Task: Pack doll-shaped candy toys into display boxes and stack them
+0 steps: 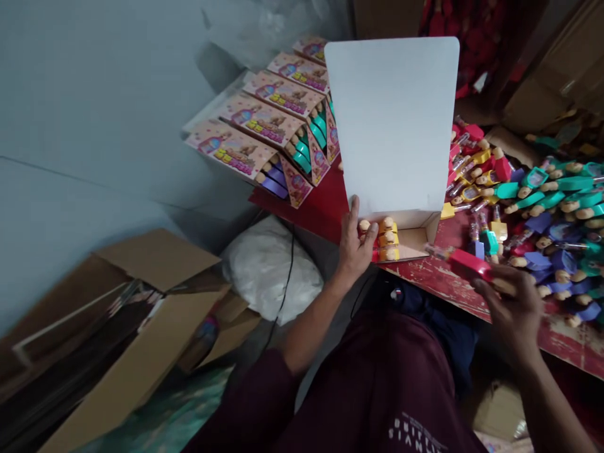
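A small cardboard display box (415, 242) with a tall white back panel (394, 126) stands at the red table's front edge. In its left part lie several yellow toys (389, 239) with tan heads, and some red ones beside them. My left hand (356, 245) is closed on the box's left side, its thumb over the toys. Off the box's right front corner, my right hand (514, 302) grips a red toy (465, 261), its clear narrow end pointing at the box. Part of the toy's tan end is hidden by my fingers.
Filled display boxes (268, 116) stand in a row on the left of the red table (321, 204). Loose red, yellow, green and purple toys (557, 220) are heaped at right. An open carton (155, 258) and a white plastic bag (274, 267) are at lower left.
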A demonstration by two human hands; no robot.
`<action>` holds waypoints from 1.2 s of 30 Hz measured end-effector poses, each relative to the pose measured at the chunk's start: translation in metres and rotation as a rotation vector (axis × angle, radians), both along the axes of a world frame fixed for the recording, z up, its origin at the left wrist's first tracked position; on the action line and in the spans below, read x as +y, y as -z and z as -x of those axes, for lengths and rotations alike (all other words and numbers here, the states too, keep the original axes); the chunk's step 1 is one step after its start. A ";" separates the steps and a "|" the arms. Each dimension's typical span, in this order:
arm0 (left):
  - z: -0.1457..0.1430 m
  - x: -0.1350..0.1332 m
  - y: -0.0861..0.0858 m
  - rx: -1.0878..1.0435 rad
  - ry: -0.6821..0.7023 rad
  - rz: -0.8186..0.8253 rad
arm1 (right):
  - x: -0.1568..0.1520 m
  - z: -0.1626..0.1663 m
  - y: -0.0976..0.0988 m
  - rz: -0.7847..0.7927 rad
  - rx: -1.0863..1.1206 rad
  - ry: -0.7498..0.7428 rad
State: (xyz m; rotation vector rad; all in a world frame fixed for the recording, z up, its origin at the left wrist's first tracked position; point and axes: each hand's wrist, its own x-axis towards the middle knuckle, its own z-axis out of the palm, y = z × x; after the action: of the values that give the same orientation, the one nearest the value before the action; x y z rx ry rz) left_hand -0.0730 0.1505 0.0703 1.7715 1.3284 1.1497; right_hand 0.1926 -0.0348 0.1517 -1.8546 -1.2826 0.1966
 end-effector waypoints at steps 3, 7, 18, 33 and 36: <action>-0.002 -0.001 0.001 0.011 -0.008 -0.002 | 0.040 0.011 0.024 0.044 -0.243 -0.299; -0.003 -0.002 0.002 -0.008 0.002 -0.011 | 0.085 0.014 0.050 0.165 -0.486 -0.609; -0.002 -0.002 -0.002 -0.005 -0.005 0.025 | 0.122 0.026 0.035 0.323 -0.807 -0.916; 0.002 -0.004 0.006 0.010 -0.010 -0.001 | 0.153 0.060 0.076 0.192 -0.452 -0.399; 0.002 -0.004 0.005 0.020 -0.016 0.009 | 0.144 0.061 0.081 0.158 -0.321 -0.397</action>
State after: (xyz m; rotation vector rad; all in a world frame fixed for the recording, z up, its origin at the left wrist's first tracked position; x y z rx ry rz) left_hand -0.0753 0.1465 0.0649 1.7733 1.3601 1.1349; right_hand 0.1315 0.1089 0.0705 -1.7933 -1.9045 0.2221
